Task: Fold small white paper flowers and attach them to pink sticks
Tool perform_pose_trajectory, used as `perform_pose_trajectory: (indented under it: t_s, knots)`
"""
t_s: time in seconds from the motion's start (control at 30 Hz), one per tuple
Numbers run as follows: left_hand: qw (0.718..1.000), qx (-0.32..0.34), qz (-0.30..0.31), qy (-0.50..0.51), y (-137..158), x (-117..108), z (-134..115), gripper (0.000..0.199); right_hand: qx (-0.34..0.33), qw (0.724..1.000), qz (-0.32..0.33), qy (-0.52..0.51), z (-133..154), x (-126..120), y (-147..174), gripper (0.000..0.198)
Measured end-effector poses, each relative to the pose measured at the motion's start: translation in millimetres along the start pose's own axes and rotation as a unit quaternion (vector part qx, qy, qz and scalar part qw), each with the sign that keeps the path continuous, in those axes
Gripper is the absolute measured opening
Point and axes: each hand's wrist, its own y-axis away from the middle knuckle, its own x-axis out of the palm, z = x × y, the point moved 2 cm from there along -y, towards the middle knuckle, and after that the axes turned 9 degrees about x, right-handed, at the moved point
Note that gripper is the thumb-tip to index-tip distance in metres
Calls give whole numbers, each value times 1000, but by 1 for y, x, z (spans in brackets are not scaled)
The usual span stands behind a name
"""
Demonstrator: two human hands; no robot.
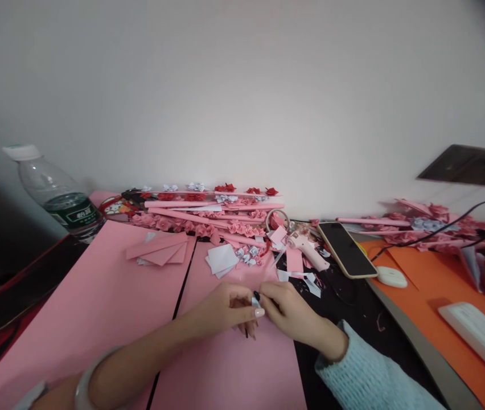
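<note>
Over the pink sheets, my left hand (225, 307) pinches a small piece of whitish paper (255, 303) between thumb and fingers. My right hand (285, 307) meets it from the other side, fingers closed at the same paper; much of the paper is hidden by the fingers. Just beyond the hands lies a small stack of white paper squares (222, 258). Beside that stack are several folded white paper flowers (247, 256). Pink paper pieces (159, 249) rest further left on the large pink sheet (131, 302).
Paper-flower stems (208, 219) lie along the wall. Right of them are a tape roll (277, 219), a pink glue gun (309, 250), a phone (347, 250) and a white earbud case (391, 277). Orange sheets (430, 285) cover the right side. A water bottle (61, 196) stands tilted in view at left.
</note>
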Motion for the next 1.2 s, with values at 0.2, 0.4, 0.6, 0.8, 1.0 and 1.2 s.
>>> perform_pose_trajectory:
  t_s: [0.2,0.4,0.6,0.8,1.0,1.2]
  knots:
    - [990,39,-66,-118,2,-5,-9,16,-16,1000,-3,-22,0,-4,-1,29]
    - [979,82,-136,-128,1,-10,-10,16,38,994,-81,-60,-12,-6,-3,21]
    - [965,117,-197,-124,1,-15,-5,18,81,982,-100,-138,-14,-2,-1,6]
    - [951,142,-221,-164,3,-15,-9,17,120,962,-98,-223,-11,4,-4,8]
    - [943,163,-212,-200,4,-14,-8,17,151,939,-75,-301,-11,7,-4,3]
    - [946,159,-179,-216,1,-17,-4,19,151,940,-84,-294,-12,7,-4,4]
